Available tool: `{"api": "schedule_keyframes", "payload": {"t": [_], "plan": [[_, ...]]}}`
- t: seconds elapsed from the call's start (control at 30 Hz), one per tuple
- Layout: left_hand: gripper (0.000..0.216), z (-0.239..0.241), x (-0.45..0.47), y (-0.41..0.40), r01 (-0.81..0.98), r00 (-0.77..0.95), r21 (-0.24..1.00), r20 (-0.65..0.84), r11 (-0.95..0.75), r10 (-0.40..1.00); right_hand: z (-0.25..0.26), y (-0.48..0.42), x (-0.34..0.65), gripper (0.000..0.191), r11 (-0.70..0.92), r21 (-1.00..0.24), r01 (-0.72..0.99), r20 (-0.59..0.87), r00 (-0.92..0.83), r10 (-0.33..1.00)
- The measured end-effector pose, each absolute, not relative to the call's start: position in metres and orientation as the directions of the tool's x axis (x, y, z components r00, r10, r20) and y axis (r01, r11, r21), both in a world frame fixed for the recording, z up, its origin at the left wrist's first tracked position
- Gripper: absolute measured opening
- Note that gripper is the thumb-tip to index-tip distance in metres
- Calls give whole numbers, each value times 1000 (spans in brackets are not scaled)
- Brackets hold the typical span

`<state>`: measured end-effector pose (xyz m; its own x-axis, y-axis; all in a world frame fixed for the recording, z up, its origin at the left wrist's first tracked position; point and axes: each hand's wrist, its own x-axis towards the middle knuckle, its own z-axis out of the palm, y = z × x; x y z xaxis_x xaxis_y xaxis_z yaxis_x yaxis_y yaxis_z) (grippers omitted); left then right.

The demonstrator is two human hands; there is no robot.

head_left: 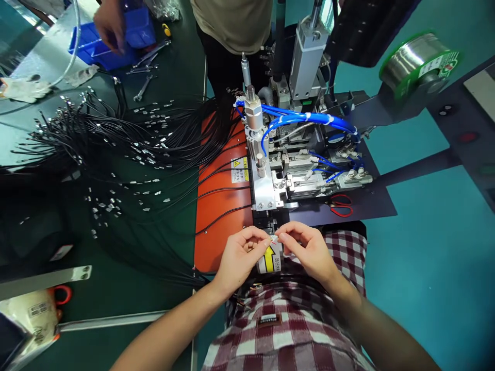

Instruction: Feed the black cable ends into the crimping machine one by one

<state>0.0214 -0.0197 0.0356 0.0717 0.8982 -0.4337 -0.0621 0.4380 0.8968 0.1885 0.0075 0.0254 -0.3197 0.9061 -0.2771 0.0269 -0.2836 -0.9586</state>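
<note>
Wire ends (273, 241), thin and partly red and white, are sitting between your hands, just in front of the metal machine (266, 193) and over the yellow arrow label (269, 260) in this view. Your left hand (240, 256) is pinching them between thumb and index fingertip. Your right hand (309, 252) is holding its thumb and forefinger nearly together beside the strands; I cannot tell whether they are gripping one.

You are probably working best by anchoring with the left pinch near the tips and letting the right fingertips be making only small, light adjustments; fine strands like these are likely bending or crossing under a hard squeeze.

Both forearms are angling inward from the lower corners and meeting above your lap, the left hand's spare fingers are curling under, and the right wrist is leaning inward.
</note>
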Motion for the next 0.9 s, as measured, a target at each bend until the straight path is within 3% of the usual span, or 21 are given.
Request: {"api": "schedule_keyframes", "payload": {"t": [0.23,0.5,0.9], "plan": [[18,35,22,-22,-45,73,923,-379,382,923,28,4,184,14,-295,-952,77,-305,-287,908],[15,36,24,-23,-49,36,943,-329,331,944,27,2,178,19,-368,-929,20,-359,-277,891],[19,35,27,-26,-143,14,903,-407,405,913,21,-8,169,25,-412,-902,-131,-380,-218,899]]}}
